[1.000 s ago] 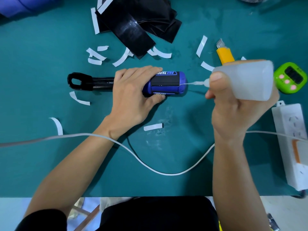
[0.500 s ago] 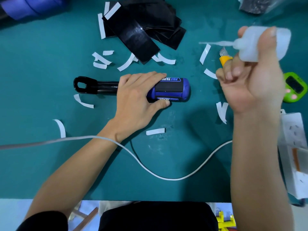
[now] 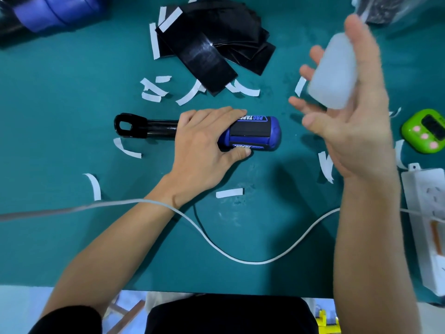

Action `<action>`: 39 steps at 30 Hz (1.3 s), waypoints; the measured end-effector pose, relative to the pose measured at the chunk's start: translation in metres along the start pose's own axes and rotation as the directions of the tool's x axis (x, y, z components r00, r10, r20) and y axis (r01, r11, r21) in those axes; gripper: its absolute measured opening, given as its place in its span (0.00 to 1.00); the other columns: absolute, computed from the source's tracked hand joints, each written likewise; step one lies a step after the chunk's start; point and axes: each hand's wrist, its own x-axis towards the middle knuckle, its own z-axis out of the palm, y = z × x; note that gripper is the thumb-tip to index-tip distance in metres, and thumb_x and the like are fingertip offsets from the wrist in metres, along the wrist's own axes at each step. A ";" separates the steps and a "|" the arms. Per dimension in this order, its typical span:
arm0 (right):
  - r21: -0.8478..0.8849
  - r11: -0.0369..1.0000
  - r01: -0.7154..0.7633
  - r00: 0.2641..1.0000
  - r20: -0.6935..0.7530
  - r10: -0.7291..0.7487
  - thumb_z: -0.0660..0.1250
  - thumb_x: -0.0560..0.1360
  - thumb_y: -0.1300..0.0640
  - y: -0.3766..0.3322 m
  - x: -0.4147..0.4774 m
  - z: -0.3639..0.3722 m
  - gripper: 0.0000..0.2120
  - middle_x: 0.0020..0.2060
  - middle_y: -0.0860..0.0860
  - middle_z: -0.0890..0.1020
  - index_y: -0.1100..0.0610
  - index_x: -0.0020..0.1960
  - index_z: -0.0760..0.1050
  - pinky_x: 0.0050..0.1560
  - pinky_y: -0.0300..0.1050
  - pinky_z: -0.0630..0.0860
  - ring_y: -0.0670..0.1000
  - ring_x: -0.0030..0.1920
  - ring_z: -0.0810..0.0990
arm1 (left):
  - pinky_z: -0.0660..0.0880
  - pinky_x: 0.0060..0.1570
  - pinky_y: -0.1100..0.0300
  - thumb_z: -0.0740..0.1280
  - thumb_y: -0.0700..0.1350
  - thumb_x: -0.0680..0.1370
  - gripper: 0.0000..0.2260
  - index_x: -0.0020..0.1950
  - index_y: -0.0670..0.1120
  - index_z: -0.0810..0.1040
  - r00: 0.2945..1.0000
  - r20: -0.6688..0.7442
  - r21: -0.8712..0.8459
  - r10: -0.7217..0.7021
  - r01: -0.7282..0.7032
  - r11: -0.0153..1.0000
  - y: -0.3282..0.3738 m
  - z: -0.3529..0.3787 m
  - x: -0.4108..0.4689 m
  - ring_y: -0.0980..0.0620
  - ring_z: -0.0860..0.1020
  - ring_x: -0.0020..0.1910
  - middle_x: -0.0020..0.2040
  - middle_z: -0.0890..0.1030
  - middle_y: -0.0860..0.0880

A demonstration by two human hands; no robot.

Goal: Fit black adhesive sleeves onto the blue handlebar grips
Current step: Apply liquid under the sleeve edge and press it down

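Observation:
A blue handlebar grip (image 3: 255,135) with a black panel lies on its side at the middle of the teal mat, mounted on a black bar (image 3: 144,127) that ends in a loop at the left. My left hand (image 3: 204,145) grips the grip's left part from above, thumb on its near side. My right hand (image 3: 356,141) is raised to the right and blurred. Its thumb holds a translucent squeeze bottle (image 3: 334,78) against the outstretched fingers. A pile of black adhesive sleeves (image 3: 216,44) lies at the back centre.
White backing strips (image 3: 228,192) are scattered around the grip. A white cable (image 3: 240,259) loops across the front. A green timer (image 3: 425,131) and a white power strip (image 3: 426,213) sit at the right edge. More blue grips (image 3: 55,10) lie at the back left.
My right hand has pulled the bottle's nozzle away from the grip's end, lifted it up and to the right and turned it in the palm. My left hand has stayed on the grip.

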 end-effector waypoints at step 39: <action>-0.565 0.820 -0.091 0.991 -0.129 0.020 0.72 0.71 0.70 0.020 -0.049 0.036 0.29 0.66 0.44 0.81 0.52 0.69 0.79 0.69 0.47 0.75 0.46 0.67 0.79 | 0.58 0.65 0.62 0.74 0.62 0.77 0.25 0.70 0.51 0.80 0.999 0.008 0.009 0.054 -0.054 0.999 0.000 -0.001 -0.003 0.53 0.77 0.62 0.66 0.81 0.55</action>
